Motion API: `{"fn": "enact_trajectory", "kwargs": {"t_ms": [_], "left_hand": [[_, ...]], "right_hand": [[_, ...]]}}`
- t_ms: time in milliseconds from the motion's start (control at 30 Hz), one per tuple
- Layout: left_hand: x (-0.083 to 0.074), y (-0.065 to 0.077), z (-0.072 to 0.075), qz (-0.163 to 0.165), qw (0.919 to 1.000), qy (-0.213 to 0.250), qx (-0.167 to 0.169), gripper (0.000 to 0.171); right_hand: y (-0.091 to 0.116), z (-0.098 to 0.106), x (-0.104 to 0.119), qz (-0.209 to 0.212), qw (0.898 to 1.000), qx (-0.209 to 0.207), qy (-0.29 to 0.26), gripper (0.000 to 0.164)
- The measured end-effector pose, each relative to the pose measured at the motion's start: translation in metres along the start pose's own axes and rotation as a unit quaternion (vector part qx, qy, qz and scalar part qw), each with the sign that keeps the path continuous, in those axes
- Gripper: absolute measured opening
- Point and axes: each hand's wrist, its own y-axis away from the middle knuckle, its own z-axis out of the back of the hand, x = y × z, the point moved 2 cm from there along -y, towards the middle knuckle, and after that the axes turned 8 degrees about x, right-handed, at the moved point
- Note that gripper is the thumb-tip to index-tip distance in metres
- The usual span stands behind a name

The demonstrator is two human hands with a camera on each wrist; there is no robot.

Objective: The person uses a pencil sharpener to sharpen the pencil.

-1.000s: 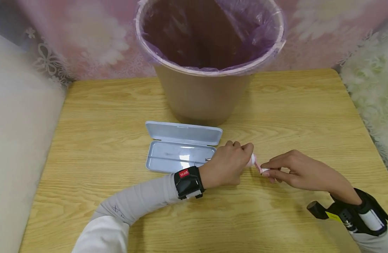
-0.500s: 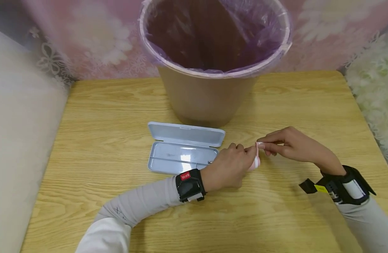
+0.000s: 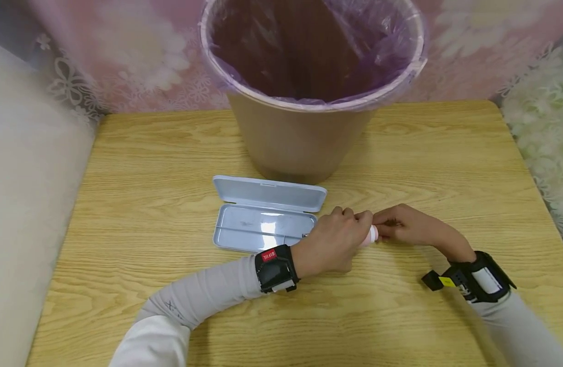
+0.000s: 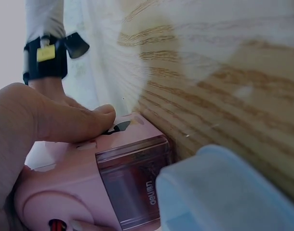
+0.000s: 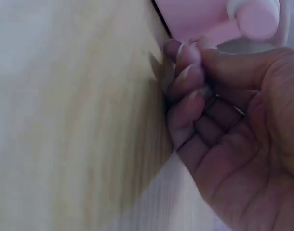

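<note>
My left hand [image 3: 329, 242] grips a pink pencil sharpener [image 4: 72, 180] and holds it on the table, just right of a pale blue pencil case [image 3: 247, 221]. In the left wrist view, the sharpener's clear shavings drawer [image 4: 135, 180] faces the case. Something red shows in the round opening low on its front. In the right wrist view, my right hand [image 5: 238, 125] pinches the end of the sharpener's pink crank [image 5: 224, 34] between thumb and fingertips; the fingers hide the knob. The case lies with its lid raised, and my left hand covers its right end.
Behind the pencil case stands a tall bin [image 3: 300, 137] with a purple liner [image 3: 373, 76]. The wooden table [image 3: 162, 168] reaches out on both sides, with a white surface [image 3: 33, 178] along its left edge.
My right hand has gone round with the crank, first up from the lower right, then down and left close to the sharpener. The left hand keeps its hold.
</note>
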Motion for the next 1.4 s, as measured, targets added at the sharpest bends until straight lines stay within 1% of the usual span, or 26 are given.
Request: {"fn": "enact_trajectory", "kwargs": {"t_ms": [33, 167, 267, 433, 567, 633, 700, 800, 933, 1033, 1133, 1267, 1400], "left_hand": [[0.0, 0.0, 0.0, 0.0, 1.0, 0.002, -0.002, 0.03], [-0.001, -0.001, 0.001, -0.001, 0.9999, 0.012, -0.001, 0.028], [-0.002, -0.001, 0.001, 0.0, 0.9999, 0.011, 0.004, 0.029], [-0.002, -0.001, 0.001, 0.0, 0.9997, 0.021, 0.009, 0.027], [-0.003, -0.002, 0.001, -0.006, 0.9998, 0.021, 0.004, 0.026], [-0.003, -0.002, 0.001, -0.002, 0.9999, 0.016, 0.006, 0.028], [-0.002, -0.002, 0.001, 0.005, 0.9999, 0.009, 0.008, 0.03], [-0.002, -0.001, 0.001, 0.009, 0.9998, 0.012, 0.009, 0.03], [-0.003, -0.001, 0.001, 0.006, 0.9998, 0.014, 0.009, 0.03], [-0.003, -0.002, 0.0, 0.004, 0.9998, 0.016, 0.01, 0.031], [-0.004, -0.002, 0.0, 0.001, 0.9999, 0.013, 0.009, 0.032], [-0.003, -0.001, 0.001, 0.0, 0.9999, 0.009, 0.006, 0.035], [-0.002, 0.0, 0.001, 0.002, 0.9999, 0.014, 0.007, 0.038]], "right_hand": [[0.003, -0.005, 0.001, 0.003, 1.0, 0.002, -0.001, 0.026], [0.015, -0.023, 0.007, 0.036, 0.999, -0.016, 0.016, 0.024], [0.022, -0.033, 0.012, 0.05, 0.998, -0.022, 0.008, 0.023], [0.034, -0.038, 0.024, 0.078, 0.996, -0.023, 0.02, 0.024], [0.048, -0.032, 0.037, 0.101, 0.994, -0.031, 0.033, 0.024], [0.051, -0.027, 0.044, 0.118, 0.992, -0.038, 0.038, 0.029], [0.051, -0.019, 0.05, 0.133, 0.989, -0.05, 0.051, 0.033], [0.048, -0.006, 0.055, 0.146, 0.982, -0.08, 0.088, 0.038], [0.043, 0.01, 0.054, 0.139, 0.975, -0.113, 0.129, 0.04], [0.038, 0.018, 0.049, 0.134, 0.975, -0.123, 0.129, 0.039], [0.035, 0.021, 0.043, 0.132, 0.976, -0.132, 0.117, 0.038], [0.032, 0.023, 0.039, 0.134, 0.977, -0.133, 0.103, 0.039], [0.029, 0.024, 0.039, 0.133, 0.977, -0.13, 0.101, 0.038]]}}
